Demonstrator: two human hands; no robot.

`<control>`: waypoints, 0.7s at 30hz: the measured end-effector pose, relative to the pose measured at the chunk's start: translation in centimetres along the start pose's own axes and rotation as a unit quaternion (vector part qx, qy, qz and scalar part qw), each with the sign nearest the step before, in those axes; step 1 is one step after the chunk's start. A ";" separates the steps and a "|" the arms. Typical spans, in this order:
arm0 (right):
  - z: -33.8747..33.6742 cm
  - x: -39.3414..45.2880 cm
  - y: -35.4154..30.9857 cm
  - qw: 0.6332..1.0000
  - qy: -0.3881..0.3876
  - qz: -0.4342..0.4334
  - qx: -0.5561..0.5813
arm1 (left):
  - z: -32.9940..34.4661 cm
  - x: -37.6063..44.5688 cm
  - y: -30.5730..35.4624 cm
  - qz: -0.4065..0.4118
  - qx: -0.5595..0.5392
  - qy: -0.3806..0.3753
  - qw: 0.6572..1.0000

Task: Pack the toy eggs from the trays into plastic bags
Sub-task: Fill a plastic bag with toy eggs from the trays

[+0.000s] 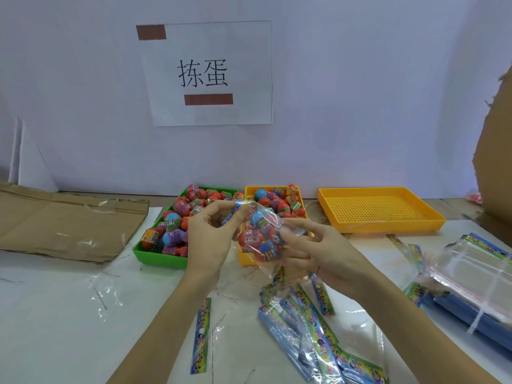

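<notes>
A clear plastic bag [260, 236] with several red and blue toy eggs inside hangs in the air above the near end of the middle yellow tray [246, 259]. My left hand [210, 239] pinches the bag's printed top edge. On the right side, my right hand [313, 250] pinches the bag's film. The green tray [158, 256] on the left is heaped with toy eggs [191, 206]. More eggs [279, 200] fill the far end of the middle yellow tray.
An empty yellow perforated tray [379, 209] stands at the back right. Loose empty bags with printed headers [310, 325] lie in front of me, and a bundled stack of bags [471, 281] sits at the right. Flattened cardboard [63, 225] lies at the left; a cardboard box [496, 151] rises at the right.
</notes>
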State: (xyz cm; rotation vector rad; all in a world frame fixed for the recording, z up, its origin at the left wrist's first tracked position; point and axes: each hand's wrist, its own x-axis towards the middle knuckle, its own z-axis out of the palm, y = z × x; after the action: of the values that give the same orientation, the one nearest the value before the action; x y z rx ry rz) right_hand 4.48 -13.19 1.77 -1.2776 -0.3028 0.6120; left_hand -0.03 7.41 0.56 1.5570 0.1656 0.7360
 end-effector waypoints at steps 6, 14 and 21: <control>-0.7 0.1 -0.5 0.999 0.005 -0.008 -0.049 | -0.4 0.3 0.3 -0.064 -0.072 -0.002 0.995; -2.9 0.6 -1.2 0.965 0.205 -0.151 -0.062 | -0.4 0.3 -0.4 0.019 0.109 -0.022 0.994; -4.7 0.8 -1.6 0.839 0.396 -0.306 -0.213 | 0.7 -1.0 0.2 0.099 0.230 -0.117 0.961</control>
State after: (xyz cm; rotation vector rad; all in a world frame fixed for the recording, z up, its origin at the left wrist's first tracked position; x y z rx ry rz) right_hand 8.01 -16.74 1.91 -1.6358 -0.1321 -0.5821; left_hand -0.50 6.28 0.42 2.1151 0.0017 0.6910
